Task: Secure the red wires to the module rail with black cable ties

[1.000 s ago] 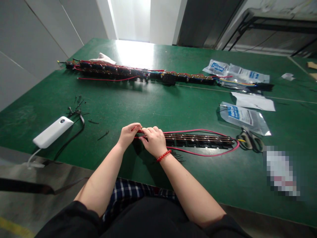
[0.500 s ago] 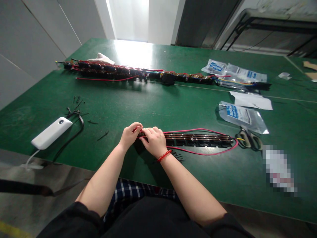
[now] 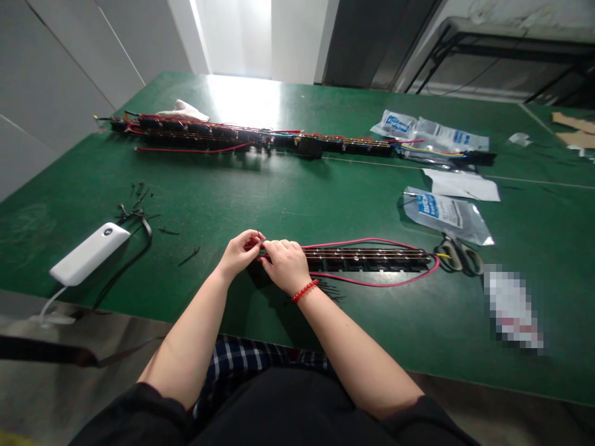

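Note:
A long dark strip of small modules (image 3: 372, 258) lies on the green table (image 3: 279, 198) with a red wire (image 3: 372, 283) looping round it. My left hand (image 3: 238, 253) pinches the red wire at the strip's left end, fingers closed. Right beside it, my right hand (image 3: 286, 265), with a red bead bracelet on the wrist, is curled over the same end of the strip, fingers pressed onto it. The strip's left tip is hidden under both hands.
A longer wired assembly (image 3: 251, 137) stretches across the far side. A white power bank (image 3: 83, 254) with a black cable sits at the left edge, near several black cable-tie offcuts (image 3: 139, 198). Plastic bags (image 3: 446, 212) and scissors (image 3: 458, 255) lie to the right.
My hands stay at the strip's left end; the left fingers have tightened into a pinch on the red wire. The view has shifted slightly.

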Tool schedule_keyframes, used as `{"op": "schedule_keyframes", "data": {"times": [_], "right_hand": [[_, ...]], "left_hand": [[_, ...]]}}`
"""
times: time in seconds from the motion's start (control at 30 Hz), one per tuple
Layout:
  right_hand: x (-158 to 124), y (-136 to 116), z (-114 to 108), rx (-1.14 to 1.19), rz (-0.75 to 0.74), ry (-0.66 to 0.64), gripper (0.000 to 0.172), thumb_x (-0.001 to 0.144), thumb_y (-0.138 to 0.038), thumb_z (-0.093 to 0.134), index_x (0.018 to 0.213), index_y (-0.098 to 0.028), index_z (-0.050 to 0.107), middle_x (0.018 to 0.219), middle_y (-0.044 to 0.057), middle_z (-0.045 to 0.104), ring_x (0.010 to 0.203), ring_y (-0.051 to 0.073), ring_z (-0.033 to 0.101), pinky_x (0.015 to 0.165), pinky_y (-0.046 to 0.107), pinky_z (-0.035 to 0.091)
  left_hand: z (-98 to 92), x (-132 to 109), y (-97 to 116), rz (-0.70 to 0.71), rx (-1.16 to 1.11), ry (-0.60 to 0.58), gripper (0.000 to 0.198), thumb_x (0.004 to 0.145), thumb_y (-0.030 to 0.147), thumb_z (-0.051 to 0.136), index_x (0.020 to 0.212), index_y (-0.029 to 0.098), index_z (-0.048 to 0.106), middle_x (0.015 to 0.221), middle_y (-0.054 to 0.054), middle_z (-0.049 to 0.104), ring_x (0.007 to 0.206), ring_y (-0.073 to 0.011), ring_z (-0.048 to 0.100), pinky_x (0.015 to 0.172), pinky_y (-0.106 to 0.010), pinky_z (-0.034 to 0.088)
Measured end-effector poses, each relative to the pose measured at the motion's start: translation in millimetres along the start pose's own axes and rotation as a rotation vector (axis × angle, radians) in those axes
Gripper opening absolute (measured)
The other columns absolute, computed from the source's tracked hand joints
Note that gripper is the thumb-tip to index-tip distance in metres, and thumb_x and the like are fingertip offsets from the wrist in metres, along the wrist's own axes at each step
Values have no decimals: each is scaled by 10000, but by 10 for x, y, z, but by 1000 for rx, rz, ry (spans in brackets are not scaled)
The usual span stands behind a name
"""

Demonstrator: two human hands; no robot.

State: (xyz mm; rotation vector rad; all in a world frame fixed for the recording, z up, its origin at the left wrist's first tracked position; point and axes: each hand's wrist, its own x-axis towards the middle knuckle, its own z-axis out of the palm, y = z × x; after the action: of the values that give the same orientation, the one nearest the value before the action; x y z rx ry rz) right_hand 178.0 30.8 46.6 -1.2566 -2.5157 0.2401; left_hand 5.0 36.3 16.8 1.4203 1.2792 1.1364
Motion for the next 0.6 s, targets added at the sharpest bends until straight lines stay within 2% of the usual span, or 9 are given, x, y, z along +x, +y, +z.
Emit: {"op": "schedule_keyframes", "data": {"times": [0.27,0.43,0.6], "right_hand": [[100,-5,-147,-88,-63,-91,214,950,-317,518,1064,-173,628,950,82,719,888,229,638,789,358,385],[135,99,-131,-8,-84,-104,266,901,-369,621,1104,-199,632,1003,62,724,942,208,638,820,325,399],[129,181,-64,47,-103,-71,298,897,-419,635,1127,-228,637,1033,49,713,952,198,606,824,305,419]], "left_hand": [[10,22,-57,42,16,16,176,797,235,625,961,206,568,724,46,578,635,-89,576,618,-201,482],[-4,35,-101,7,80,34,130,829,300,606,911,199,606,791,6,632,708,-130,619,675,-246,503],[-32,38,-106,6,95,82,198,855,402,618,845,204,618,769,6,647,704,-140,615,684,-254,492]]}}
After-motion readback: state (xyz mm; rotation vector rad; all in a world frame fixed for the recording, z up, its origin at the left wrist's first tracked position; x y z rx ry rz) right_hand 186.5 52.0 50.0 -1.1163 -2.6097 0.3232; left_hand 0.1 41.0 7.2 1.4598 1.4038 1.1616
